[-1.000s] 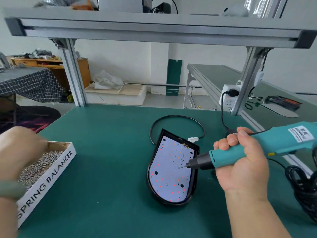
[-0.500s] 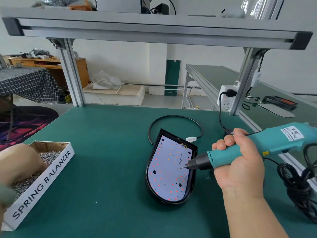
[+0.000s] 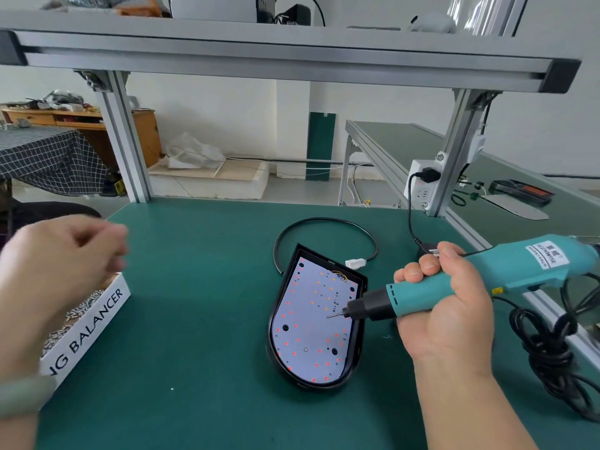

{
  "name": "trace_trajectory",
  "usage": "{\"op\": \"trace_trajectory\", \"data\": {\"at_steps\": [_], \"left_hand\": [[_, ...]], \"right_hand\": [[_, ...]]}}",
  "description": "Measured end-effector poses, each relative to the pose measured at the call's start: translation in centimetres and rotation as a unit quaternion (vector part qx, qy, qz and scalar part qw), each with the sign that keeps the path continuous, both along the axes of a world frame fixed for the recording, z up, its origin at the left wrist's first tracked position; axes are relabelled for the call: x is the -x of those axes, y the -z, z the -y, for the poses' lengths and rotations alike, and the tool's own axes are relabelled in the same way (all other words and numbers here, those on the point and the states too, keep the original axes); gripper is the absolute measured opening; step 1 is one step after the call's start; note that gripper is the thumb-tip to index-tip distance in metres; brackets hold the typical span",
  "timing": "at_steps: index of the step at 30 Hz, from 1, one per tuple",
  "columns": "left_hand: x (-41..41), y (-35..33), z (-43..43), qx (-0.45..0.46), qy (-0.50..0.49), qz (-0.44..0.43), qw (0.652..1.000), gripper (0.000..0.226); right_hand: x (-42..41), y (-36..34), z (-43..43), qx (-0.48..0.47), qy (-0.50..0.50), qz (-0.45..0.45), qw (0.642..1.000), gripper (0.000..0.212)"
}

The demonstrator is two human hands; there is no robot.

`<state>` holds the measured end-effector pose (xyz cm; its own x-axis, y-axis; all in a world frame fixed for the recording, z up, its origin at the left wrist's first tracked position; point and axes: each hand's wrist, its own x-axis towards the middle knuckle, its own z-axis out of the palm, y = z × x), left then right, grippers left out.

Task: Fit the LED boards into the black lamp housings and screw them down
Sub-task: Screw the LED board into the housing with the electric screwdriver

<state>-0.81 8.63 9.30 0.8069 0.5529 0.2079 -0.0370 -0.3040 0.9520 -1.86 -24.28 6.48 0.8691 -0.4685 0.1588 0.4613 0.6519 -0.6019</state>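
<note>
Screwdriver (image 3: 487,280) sat in your right hand (image 3: 451,313), fingers wrapped round its teal body, the bit pointing at the LED board (image 3: 311,329). That board lay inside the black lamp housing (image 3: 356,347), which rested near the middle of the worktop (image 3: 194,319), a little toward its right edge. Your left hand (image 3: 58,267) hung blurred above the screw box (image 3: 94,321) at the left edge. Whether it held anything, I cannot tell.
</note>
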Motion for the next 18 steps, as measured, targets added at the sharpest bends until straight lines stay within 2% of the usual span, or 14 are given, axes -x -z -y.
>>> {"op": "trace_trajectory", "data": {"at_steps": [3,6,8,11,18], "left_hand": [[1.4,-1.7,5.9,0.053,0.146,0.055,0.986,0.013],[1.6,-1.4,11.3,0.088,0.241,0.032,0.966,0.019],[1.5,-0.3,13.4,0.033,0.264,0.004,0.964,0.023],[2.1,1.1,15.0,-0.044,0.301,-0.032,0.952,0.016],[2.9,2.0,15.6,-0.054,0.337,-0.083,0.936,0.014]], "right_hand": [[0.2,-0.3,0.1,-0.030,-0.017,0.007,0.999,0.015],[0.3,-0.5,0.3,-0.072,-0.031,0.016,0.997,0.015],[0.3,-0.6,0.4,-0.094,-0.031,0.022,0.995,0.015],[0.4,-0.8,0.7,-0.111,-0.027,0.028,0.993,0.017],[0.6,-0.9,0.6,-0.133,-0.027,0.030,0.990,0.015]]}}
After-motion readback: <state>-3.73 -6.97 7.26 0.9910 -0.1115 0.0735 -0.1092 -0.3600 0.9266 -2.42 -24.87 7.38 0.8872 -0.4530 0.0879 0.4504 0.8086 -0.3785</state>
